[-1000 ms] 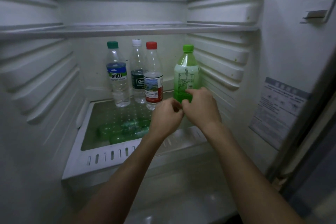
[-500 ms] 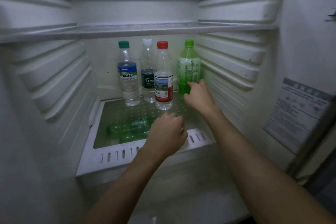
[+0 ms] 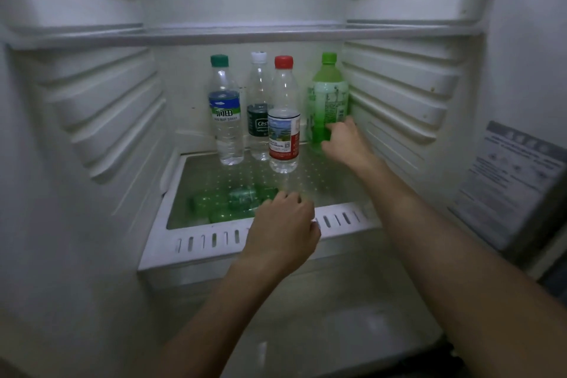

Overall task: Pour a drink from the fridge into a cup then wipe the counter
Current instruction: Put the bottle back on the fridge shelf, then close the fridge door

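Observation:
A green drink bottle (image 3: pixel 328 95) with a green cap stands upright at the back right of the fridge's glass shelf (image 3: pixel 208 239), slightly blurred. My right hand (image 3: pixel 346 144) reaches in, its fingers wrapped around the bottle's lower part. My left hand (image 3: pixel 283 227) hovers over the shelf's white front trim with fingers curled and nothing visible in it. No cup or counter is in view.
Three clear water bottles stand left of the green one: a green-capped (image 3: pixel 225 120), a white-capped (image 3: pixel 257 101) and a red-capped (image 3: pixel 283 120). Green bottles (image 3: pixel 227 202) lie under the glass. An upper shelf (image 3: pixel 245 32) spans overhead. Ribbed walls close both sides.
My right hand and the green bottle have gone deeper, to the shelf's back right. My left hand has come away from the bottle and dropped to the shelf's front edge.

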